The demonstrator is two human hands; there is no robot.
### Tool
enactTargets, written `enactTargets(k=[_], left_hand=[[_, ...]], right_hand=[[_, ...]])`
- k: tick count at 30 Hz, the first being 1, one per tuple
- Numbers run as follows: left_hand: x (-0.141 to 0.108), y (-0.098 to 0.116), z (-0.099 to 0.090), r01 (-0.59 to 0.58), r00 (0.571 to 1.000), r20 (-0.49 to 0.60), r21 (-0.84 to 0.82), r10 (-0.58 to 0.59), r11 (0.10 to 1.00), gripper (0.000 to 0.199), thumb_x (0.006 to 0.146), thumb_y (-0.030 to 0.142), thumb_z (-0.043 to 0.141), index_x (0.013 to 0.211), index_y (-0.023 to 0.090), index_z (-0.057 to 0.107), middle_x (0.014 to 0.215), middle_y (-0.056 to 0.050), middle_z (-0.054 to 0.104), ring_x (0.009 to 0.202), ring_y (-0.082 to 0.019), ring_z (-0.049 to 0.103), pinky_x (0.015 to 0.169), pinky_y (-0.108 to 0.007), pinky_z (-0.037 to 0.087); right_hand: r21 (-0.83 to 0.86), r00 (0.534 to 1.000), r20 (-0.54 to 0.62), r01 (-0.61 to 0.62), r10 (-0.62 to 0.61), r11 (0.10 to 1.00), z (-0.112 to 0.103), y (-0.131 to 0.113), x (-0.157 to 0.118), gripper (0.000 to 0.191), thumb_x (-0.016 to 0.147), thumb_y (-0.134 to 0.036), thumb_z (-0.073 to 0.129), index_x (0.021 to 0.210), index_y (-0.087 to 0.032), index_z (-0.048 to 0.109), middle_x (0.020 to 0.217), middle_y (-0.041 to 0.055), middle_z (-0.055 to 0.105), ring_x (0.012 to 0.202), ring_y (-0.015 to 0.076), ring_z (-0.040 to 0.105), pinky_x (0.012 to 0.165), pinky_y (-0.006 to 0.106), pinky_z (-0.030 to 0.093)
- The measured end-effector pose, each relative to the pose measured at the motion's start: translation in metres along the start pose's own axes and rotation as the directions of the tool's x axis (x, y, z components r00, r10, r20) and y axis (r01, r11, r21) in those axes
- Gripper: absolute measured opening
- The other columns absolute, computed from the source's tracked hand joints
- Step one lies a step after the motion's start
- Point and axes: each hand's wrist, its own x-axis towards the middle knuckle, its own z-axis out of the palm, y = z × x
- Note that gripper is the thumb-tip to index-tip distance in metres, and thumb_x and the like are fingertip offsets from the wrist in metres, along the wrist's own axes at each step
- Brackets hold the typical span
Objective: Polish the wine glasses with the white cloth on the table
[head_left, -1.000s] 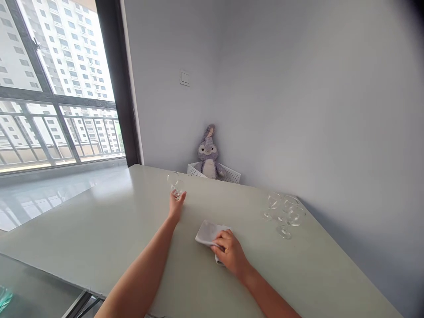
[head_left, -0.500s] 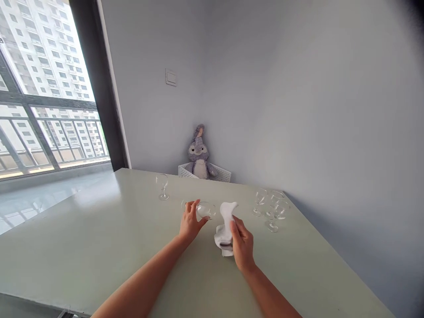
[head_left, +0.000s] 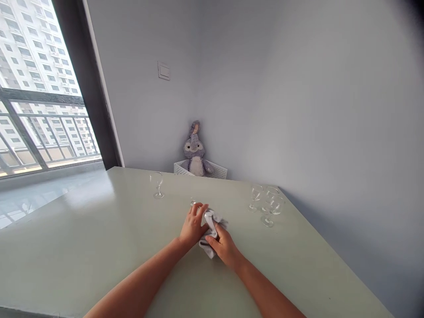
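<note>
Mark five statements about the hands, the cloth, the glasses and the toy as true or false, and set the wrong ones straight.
1. The right hand grips a pale cloth. True.
2. The left hand lies flat with nothing in it. False: it curls around a held glass, mostly hidden by the hand and cloth.
3. Three grouped glasses stand on the right side of the table. True.
4. The lone glass on the left lies on its side. False: it stands upright.
5. The plush toy sits in a white box beyond the table's far edge. True.
</note>
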Motion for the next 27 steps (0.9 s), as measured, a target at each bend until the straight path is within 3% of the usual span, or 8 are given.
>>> enactTargets(k=[3,6,11,13,16,19,23,27], left_hand=[[-0.001,0.008,0.0,-0.034,0.995,0.09,-0.036,0.037,0.999,0.064,0.064,0.005,0.051,0.123,0.028,0.041,0.114,-0.007,0.047,0.103,-0.024,0.048,0.089,-0.039,0.041],[-0.003,0.015,-0.001,-0.031,0.995,0.084,-0.151,0.044,0.988,0.064,0.067,0.005,0.049,0.126,0.028,0.038,0.122,-0.007,0.044,0.108,-0.022,0.047,0.09,-0.038,0.041],[-0.003,0.016,-0.002,0.024,0.984,-0.145,-0.461,-0.103,0.887,0.024,0.079,0.018,0.047,0.101,0.022,0.054,0.116,-0.009,0.049,0.11,-0.021,0.048,0.092,-0.038,0.04],[0.0,0.014,-0.001,0.16,0.951,-0.099,-0.65,-0.291,0.743,0.015,0.08,0.024,0.05,0.094,0.02,0.055,0.107,-0.009,0.055,0.105,-0.02,0.052,0.09,-0.037,0.042],[0.005,0.01,-0.003,0.342,0.9,0.186,-0.86,-0.394,0.377,0.03,0.079,0.03,0.055,0.108,0.022,0.051,0.12,-0.009,0.052,0.113,-0.021,0.048,0.091,-0.037,0.041],[0.009,0.007,-0.008,0.424,0.884,0.384,-0.898,-0.267,0.113,0.042,0.076,0.03,0.059,0.116,0.023,0.049,0.126,-0.009,0.049,0.113,-0.022,0.048,0.09,-0.036,0.041],[0.011,0.004,-0.013,0.468,0.873,0.449,-0.882,-0.19,0.064,0.023,0.074,0.029,0.063,0.093,0.017,0.06,0.115,-0.01,0.058,0.099,-0.019,0.055,0.085,-0.031,0.044],[0.011,0.002,-0.013,0.512,0.83,0.489,-0.858,-0.27,0.021,0.02,0.072,0.032,0.065,0.085,0.018,0.06,0.109,-0.006,0.06,0.087,-0.015,0.058,0.078,-0.03,0.047]], right_hand=[[0.008,0.996,-0.085,-0.011,0.012,1.0,0.003,0.005,0.003,0.039,0.079,-0.029,0.054,0.118,-0.024,0.055,0.106,0.0051,0.061,0.102,0.0239,0.051,0.093,0.042,0.037],[0.243,0.974,-0.148,-0.133,0.172,0.961,0.002,0.006,0.007,0.034,0.078,-0.038,0.057,0.106,-0.02,0.061,0.081,0.0027,0.063,0.078,0.0197,0.056,0.074,0.035,0.046],[0.764,0.882,-0.134,-0.198,0.451,0.614,-0.015,0.005,0.013,0.038,0.068,-0.041,0.069,0.098,-0.019,0.06,0.06,-0.0046,0.052,0.05,0.0106,0.046,0.051,0.024,0.04],[0.832,0.859,-0.133,-0.175,0.495,0.527,-0.021,0.008,0.014,0.034,0.066,-0.04,0.071,0.092,-0.021,0.06,0.055,-0.0065,0.049,0.048,0.0096,0.045,0.051,0.022,0.039],[0.86,0.855,-0.068,-0.211,0.514,0.466,-0.021,0.011,0.013,0.031,0.065,-0.04,0.071,0.087,-0.02,0.059,0.052,-0.0071,0.047,0.046,0.0095,0.045,0.05,0.022,0.038],[0.824,0.866,0.053,-0.319,0.497,0.468,-0.013,0.009,0.012,0.035,0.064,-0.039,0.072,0.089,-0.018,0.06,0.055,-0.0049,0.05,0.046,0.0098,0.045,0.048,0.022,0.038],[0.783,0.886,0.072,-0.335,0.458,0.524,-0.005,0.004,0.01,0.037,0.066,-0.04,0.069,0.093,-0.016,0.059,0.056,-0.0045,0.049,0.047,0.0091,0.042,0.048,0.022,0.037],[0.498,0.948,-0.07,-0.235,0.309,0.835,-0.001,0.001,0.006,0.038,0.072,-0.038,0.062,0.104,-0.019,0.058,0.067,-0.0012,0.055,0.058,0.0134,0.05,0.057,0.025,0.042]])
